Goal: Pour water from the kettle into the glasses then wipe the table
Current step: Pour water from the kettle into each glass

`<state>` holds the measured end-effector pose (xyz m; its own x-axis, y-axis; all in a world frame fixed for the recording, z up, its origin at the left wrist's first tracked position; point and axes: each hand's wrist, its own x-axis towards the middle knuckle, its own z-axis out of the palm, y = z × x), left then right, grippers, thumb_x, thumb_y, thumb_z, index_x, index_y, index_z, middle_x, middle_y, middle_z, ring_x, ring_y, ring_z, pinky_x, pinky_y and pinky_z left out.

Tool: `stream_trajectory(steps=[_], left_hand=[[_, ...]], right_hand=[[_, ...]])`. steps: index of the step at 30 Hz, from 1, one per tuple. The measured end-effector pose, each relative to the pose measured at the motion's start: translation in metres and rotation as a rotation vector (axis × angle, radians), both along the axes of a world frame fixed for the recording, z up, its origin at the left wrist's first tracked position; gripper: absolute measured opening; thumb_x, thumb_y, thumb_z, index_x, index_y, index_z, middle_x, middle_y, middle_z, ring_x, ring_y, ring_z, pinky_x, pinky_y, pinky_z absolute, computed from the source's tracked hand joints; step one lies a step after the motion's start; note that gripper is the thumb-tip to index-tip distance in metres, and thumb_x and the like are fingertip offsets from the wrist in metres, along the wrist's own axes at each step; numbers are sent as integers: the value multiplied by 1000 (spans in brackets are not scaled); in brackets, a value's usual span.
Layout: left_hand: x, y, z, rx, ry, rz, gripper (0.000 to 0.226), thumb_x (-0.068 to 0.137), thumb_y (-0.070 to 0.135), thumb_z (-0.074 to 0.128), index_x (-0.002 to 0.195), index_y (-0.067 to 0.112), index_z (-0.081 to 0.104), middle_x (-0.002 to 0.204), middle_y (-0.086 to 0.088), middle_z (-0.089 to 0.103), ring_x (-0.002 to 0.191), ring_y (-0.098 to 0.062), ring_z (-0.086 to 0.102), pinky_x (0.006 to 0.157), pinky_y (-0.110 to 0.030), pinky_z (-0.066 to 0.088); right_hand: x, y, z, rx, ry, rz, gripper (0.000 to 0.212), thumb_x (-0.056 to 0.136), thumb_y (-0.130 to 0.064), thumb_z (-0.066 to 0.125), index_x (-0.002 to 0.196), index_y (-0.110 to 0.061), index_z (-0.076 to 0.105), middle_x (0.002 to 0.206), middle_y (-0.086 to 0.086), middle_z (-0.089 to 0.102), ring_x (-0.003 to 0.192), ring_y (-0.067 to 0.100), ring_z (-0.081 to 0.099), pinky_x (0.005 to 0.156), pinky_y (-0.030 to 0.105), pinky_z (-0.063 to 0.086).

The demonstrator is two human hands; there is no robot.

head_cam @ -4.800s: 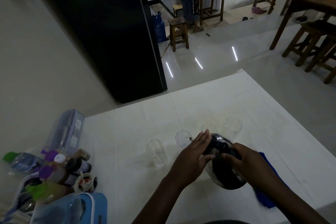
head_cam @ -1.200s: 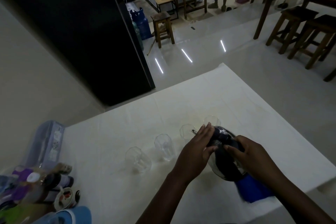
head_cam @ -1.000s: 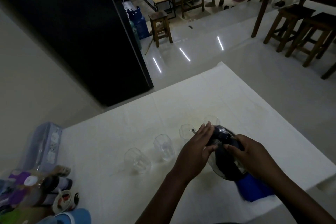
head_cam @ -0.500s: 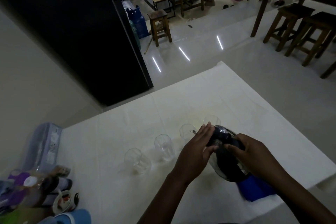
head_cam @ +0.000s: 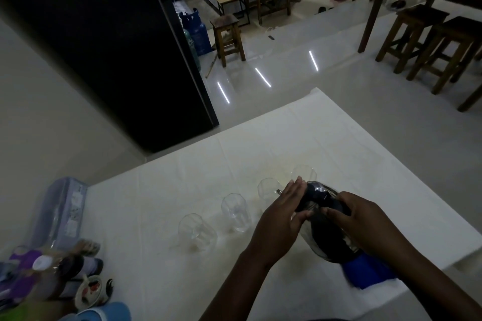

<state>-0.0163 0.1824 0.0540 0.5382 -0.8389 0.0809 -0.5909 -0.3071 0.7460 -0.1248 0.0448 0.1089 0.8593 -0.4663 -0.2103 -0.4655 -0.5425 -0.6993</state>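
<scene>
A dark shiny kettle (head_cam: 327,237) is tilted forward over the white table (head_cam: 161,203). My right hand (head_cam: 362,221) grips its handle from the right. My left hand (head_cam: 283,214) presses flat on its lid and left side, fingers straight. Several clear glasses stand in a diagonal row: the nearest glass (head_cam: 197,232), a second glass (head_cam: 234,211), a third glass (head_cam: 267,187) by my left fingertips, and the farthest glass (head_cam: 303,173) just beyond the kettle's spout. A blue cloth (head_cam: 370,272) lies under the kettle near the table's right edge.
Bottles, a small cup and a blue container (head_cam: 52,281) crowd the table's near left corner, with a clear lilac box (head_cam: 61,214) behind them. A black fridge (head_cam: 117,41) stands beyond the table. Wooden stools (head_cam: 427,41) and a table are on the floor at right.
The kettle has stayed tilted between both hands, shifting slightly. The view has swung so that more glasses show to the left. A person in the far room has walked out of sight.
</scene>
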Motion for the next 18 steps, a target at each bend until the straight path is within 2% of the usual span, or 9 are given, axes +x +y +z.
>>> stream_trajectory(steps=[3, 7, 13, 18], left_hand=[[0, 0, 0, 5, 2, 2, 55, 99, 25, 50, 148, 24, 24, 155, 13, 20, 140, 6, 9, 110, -15, 19], [-1, 0, 1, 0, 15, 6, 55, 99, 26, 50, 147, 25, 25, 155, 13, 21, 140, 5, 10, 110, -15, 19], [1, 0, 3, -20, 14, 14, 54, 99, 26, 50, 147, 24, 26, 155, 12, 22, 140, 4, 11, 110, -15, 19], [0, 0, 5, -19, 24, 17, 54, 99, 27, 49, 147, 25, 25, 156, 12, 21, 141, 4, 11, 111, -17, 20]], right_hand=[[0, 0, -1, 7, 5, -1, 19, 86, -29, 60, 77, -38, 46, 70, -16, 52, 68, 0, 51, 55, 16, 35], [1, -1, 0, 19, -3, -1, 24, 86, -29, 60, 74, -42, 42, 71, -16, 53, 71, 1, 53, 58, 17, 38], [1, -1, 5, 4, -16, 8, 16, 85, -30, 60, 81, -39, 48, 73, -17, 54, 71, 0, 53, 57, 17, 37], [3, -2, 7, -15, -20, 13, 23, 85, -31, 61, 75, -44, 45, 72, -18, 54, 70, -1, 52, 56, 17, 37]])
